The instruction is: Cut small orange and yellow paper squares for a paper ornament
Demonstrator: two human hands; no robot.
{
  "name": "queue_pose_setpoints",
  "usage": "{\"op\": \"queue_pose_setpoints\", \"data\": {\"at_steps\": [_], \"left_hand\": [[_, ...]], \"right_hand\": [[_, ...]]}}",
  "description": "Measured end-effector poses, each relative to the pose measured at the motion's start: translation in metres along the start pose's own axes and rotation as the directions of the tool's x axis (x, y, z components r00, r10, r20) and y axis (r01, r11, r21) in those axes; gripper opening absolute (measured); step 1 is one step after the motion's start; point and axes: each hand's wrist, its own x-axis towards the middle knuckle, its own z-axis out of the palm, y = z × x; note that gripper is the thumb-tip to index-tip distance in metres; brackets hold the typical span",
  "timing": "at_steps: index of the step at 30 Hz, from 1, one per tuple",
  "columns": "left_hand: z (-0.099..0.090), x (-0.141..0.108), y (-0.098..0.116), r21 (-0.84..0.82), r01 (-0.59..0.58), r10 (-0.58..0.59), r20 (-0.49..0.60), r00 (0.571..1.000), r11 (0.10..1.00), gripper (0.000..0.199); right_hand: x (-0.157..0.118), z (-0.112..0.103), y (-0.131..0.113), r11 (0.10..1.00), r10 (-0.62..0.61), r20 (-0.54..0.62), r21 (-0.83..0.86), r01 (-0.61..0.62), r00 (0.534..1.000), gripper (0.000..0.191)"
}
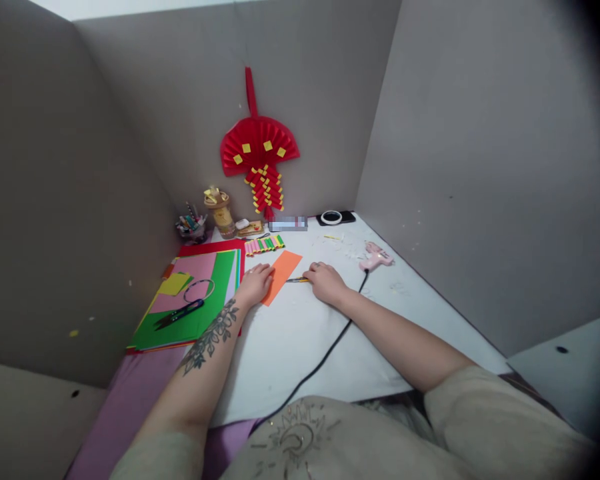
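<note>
1 orange strip (287, 267) lies on the white surface (280, 360) — left hand (256, 285) at its edge, grip impossible to tell. Right hand (325, 283), fingers clamped on 1 slim tool (296, 281). Beyond: 1 pink glue gun (375, 257), 1 red fan (258, 137) bearing 4 yellow squares.

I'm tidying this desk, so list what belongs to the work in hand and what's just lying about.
Seemingly in use:
- orange paper, under the left hand
- thin yellow-and-dark tool, at the right hand

Seemingly just lying about:
- pink glue gun
- stacked coloured sheets
- dark snips
- small paper rolls
- pen holder
</note>
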Motion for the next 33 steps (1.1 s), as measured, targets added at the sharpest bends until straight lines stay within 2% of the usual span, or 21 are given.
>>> {"op": "queue_pose_setpoints", "data": {"at_steps": [33], "left_hand": [[-0.0007,-0.0001,0.0001,-0.008,-0.006,0.006,-0.001,1.000,1.000,0.041]], "right_hand": [[-0.0015,-0.0019,-0.0007,1.000,0.029,0.023,-0.014,-0.028,0.999,0.036]]}}
